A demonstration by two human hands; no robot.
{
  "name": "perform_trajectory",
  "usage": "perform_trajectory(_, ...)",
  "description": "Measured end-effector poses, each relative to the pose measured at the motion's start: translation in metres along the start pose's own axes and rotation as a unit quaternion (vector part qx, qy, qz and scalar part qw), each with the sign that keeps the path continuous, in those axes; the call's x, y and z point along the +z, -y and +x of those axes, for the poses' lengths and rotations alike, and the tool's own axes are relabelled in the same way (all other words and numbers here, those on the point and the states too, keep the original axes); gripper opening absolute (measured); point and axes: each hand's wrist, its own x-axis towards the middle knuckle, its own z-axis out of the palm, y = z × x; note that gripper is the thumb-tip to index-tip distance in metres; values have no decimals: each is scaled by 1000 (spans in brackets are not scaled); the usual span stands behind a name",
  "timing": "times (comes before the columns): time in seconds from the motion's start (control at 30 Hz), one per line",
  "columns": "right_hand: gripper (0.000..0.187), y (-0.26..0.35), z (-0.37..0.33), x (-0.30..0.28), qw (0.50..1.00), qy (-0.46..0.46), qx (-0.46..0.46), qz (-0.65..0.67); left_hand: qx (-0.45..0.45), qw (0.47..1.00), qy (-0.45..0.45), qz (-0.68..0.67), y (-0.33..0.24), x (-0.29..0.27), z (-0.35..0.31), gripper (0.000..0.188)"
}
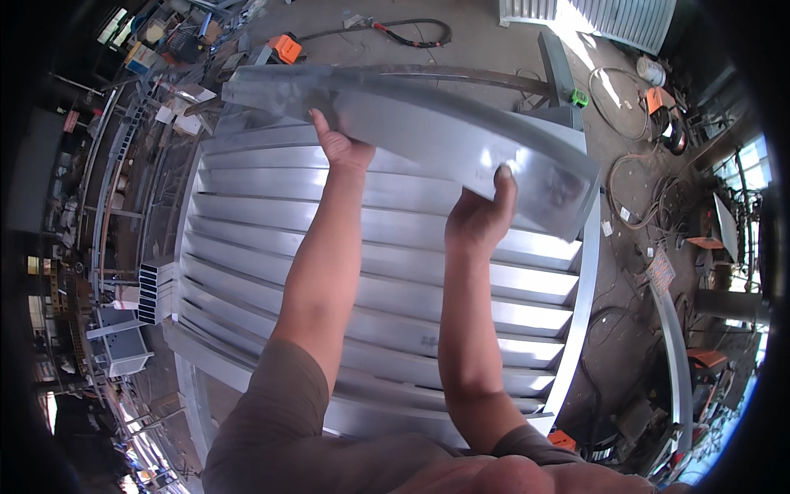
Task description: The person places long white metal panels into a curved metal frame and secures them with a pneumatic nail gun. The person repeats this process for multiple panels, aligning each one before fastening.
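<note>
Head: panel in hands, slat marking illegible

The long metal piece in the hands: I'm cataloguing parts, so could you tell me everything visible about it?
The long metal piece looks like bare silvery sheet, with a broad smooth face, a bent long edge and bright reflections near its right end. It slants over the slatted frame, its right end closer to the wearer. The left hand and right hand hold its near edge. Whether it touches the frame is unclear.

Two grips, one held panel, two louvres
</note>
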Motion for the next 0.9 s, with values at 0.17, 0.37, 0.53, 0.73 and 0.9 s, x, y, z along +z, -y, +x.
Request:
perform_trajectory(0.17,43,-5,-26,-17,999,29,-13,-18,-9,999,10,41,-35,-54,30,42)
perform_trajectory(0.37,73,15,-44,-60,992,63,-67,-83,-42,995,21,85,-34,-91,-5,29)
perform_trajectory(0.53,58,95,-45,-112,998,36,-47,-34,-55,997,-41,47,-35,-59,-104,45)
perform_trajectory(0.73,56,222,-63,-174,988,-119,-69,-76,2,998,-52,-33,-107,-46,-196,49)
perform_trajectory(0.9,54,272,-92,-202,930,-217,-142,-261,-47,992,-103,47,-81,-100,-300,39)
